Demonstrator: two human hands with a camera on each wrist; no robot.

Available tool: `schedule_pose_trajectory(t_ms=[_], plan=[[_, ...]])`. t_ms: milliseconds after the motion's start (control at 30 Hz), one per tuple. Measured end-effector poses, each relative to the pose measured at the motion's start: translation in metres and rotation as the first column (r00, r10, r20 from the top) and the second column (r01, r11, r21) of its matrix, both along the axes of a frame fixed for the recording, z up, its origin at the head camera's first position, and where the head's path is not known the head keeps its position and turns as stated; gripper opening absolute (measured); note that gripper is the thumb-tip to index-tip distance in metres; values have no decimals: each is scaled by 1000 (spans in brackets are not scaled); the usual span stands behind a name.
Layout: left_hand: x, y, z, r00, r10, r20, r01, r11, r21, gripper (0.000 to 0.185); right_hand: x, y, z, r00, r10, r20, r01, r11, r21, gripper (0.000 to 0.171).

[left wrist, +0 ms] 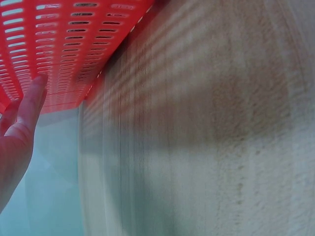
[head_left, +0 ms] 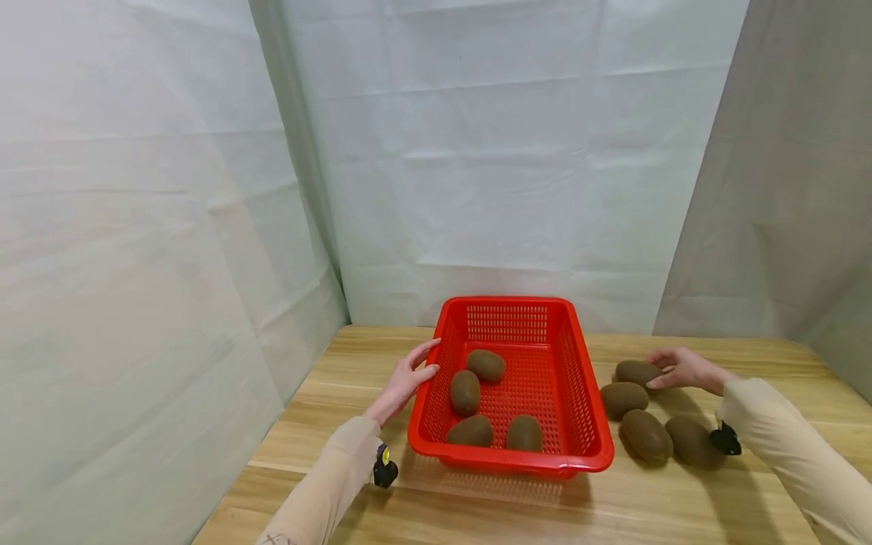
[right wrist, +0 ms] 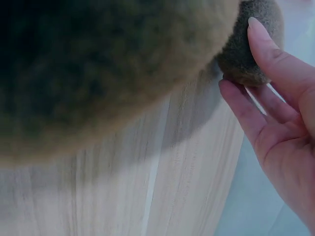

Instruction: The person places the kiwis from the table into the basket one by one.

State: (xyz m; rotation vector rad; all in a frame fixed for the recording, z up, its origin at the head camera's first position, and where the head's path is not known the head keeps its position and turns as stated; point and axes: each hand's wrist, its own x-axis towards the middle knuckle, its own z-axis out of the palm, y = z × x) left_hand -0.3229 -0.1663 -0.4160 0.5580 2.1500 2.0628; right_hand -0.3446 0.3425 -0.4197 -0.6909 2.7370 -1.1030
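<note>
Both arms wear long sleeves in a pale beige cloth. The left sleeve (head_left: 320,481) runs down to the wrist, fitting fairly close along the forearm. Near its lower end, at the near edge of the head view, sits a small dark marking (head_left: 277,540) of crossed thin lines. The right sleeve (head_left: 793,443) matches in colour and looks a little looser, with soft creases. At the left wrist is a small black device (head_left: 384,469), bearing a bright yellow spot (head_left: 386,456). A dark unit (head_left: 725,439), compact and blocky, sits at the right wrist. The fingers (right wrist: 242,109) are bare and slender; the right thumbnail (right wrist: 252,21) is rounded.
</note>
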Motion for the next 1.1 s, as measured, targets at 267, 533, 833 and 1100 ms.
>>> schedule_pose_trajectory(t_ms=[267,533,833,1100], plan=[[-8,-2,-14,999,34,-22,-34,999,-15,49,7,7,8,998,-60,-2,60,997,-44,53],[3,1,6,1000,-5,-9,5,1000,-2,51,10,3,32,996,-39,-75,35,998,-50,56],[-8,-1,-10,999,34,-41,-34,999,-14,49,15,-18,65,995,-25,-96,20,999,-44,58],[4,1,7,1000,12,1,-12,999,-29,51,19,-39,86,994,14,-106,-21,998,-62,59]])
